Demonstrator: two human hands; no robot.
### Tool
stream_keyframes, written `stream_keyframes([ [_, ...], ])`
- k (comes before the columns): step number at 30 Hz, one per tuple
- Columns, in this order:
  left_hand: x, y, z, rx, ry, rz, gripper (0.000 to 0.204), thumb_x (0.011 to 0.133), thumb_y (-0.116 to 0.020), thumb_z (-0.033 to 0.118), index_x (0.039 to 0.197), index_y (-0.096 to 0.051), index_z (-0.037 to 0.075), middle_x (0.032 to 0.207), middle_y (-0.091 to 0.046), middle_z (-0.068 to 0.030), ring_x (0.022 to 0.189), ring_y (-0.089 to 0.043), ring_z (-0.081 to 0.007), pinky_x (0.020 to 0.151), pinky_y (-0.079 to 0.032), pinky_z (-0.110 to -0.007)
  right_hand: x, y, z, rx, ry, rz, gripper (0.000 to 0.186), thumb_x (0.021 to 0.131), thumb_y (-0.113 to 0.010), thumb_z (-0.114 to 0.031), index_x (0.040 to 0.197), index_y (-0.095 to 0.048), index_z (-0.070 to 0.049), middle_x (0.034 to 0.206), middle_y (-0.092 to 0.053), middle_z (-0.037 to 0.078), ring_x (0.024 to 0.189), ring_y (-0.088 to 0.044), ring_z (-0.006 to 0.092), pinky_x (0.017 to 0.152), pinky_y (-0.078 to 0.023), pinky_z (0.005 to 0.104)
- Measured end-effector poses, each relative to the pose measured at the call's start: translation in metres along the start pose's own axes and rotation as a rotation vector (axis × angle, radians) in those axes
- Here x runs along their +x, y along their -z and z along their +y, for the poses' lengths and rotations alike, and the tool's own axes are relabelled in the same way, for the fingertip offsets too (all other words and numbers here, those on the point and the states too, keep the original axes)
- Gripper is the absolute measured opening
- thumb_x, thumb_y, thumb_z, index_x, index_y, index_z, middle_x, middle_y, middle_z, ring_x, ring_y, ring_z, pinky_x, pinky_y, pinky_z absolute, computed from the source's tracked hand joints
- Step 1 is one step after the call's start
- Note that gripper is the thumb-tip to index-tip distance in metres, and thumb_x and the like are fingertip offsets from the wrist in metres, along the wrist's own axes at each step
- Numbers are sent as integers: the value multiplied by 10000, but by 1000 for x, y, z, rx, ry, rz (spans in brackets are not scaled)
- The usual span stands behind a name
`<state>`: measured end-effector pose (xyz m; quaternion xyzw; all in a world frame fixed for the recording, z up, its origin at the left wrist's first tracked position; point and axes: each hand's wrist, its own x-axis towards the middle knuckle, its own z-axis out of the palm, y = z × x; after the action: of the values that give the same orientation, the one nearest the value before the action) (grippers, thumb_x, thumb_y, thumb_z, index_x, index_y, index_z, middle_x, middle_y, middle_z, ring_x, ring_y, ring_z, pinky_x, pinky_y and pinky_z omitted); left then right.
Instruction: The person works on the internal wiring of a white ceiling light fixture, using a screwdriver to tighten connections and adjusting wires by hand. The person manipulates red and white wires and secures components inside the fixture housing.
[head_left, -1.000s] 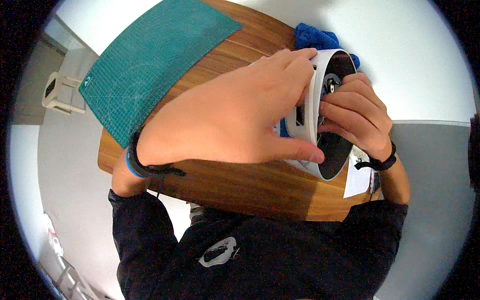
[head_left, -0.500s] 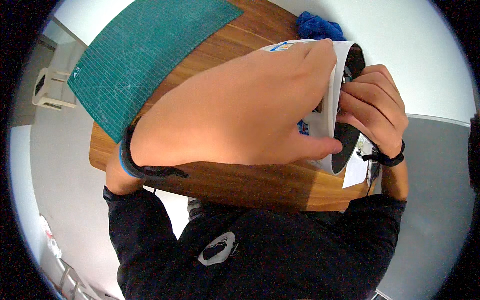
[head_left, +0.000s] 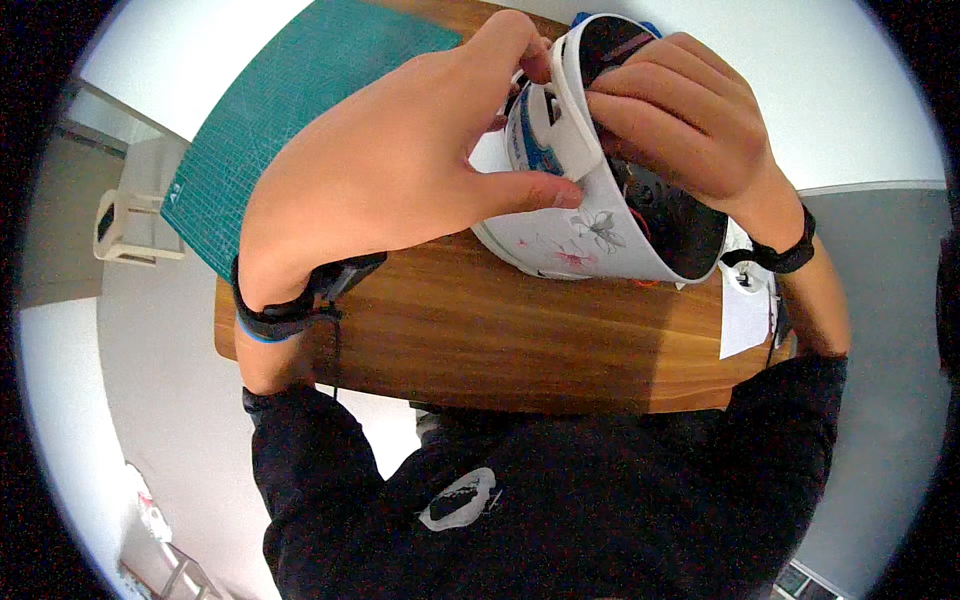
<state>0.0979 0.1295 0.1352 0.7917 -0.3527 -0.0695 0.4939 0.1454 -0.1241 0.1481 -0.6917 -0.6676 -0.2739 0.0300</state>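
A white plastic bin (head_left: 535, 240) with printed flowers on its side is held tilted over the wooden table, its open mouth facing right. My left hand (head_left: 400, 165) grips the bin's rim by a handle-like cutout, the thumb lying along the outer wall. Over the opposite edge reaches my right hand (head_left: 690, 125), its fingers curled inside the mouth; whatever they hold is hidden. Dark items and a bit of red wire (head_left: 641, 222) show in the bin's shadowy interior. A blue-and-white label or package shows behind the handle.
A green cutting mat (head_left: 290, 120) covers the table's far left. White paper (head_left: 745, 310) and a small white round item lie at the right edge. Behind the bin is some blue cloth (head_left: 580, 18). A pale stool (head_left: 135, 225) stands on the floor at left.
The bin has turned and shifted up and left, so its flowered side and dark interior now show. Both hands moved up with it, the left thumb now lying below the handle.
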Motion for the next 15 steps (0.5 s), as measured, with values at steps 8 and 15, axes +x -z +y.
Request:
stream_keyframes([
  [8, -7, -15, -31, 7, -35, 99, 669, 794, -928, 111, 1349, -567, 17, 1282, -679, -92, 1200, -679, -218, 1092, -525, -363, 0, -2, -3, 73, -85, 48, 414, 642, -875, -105, 1007, -725, 20, 925, -697, 121, 809, -662, 303, 702, -550, 378],
  [15, -7, -16, -24, 214, -124, 256, 608, 719, -957, 328, 1106, -613, 8, 947, -728, -233, 929, -736, -433, 773, -584, -438, -8, -2, -14, 92, -207, 32, 366, 688, -868, -140, 1014, -720, -64, 944, -717, 65, 862, -681, 292, 764, -553, 394],
])
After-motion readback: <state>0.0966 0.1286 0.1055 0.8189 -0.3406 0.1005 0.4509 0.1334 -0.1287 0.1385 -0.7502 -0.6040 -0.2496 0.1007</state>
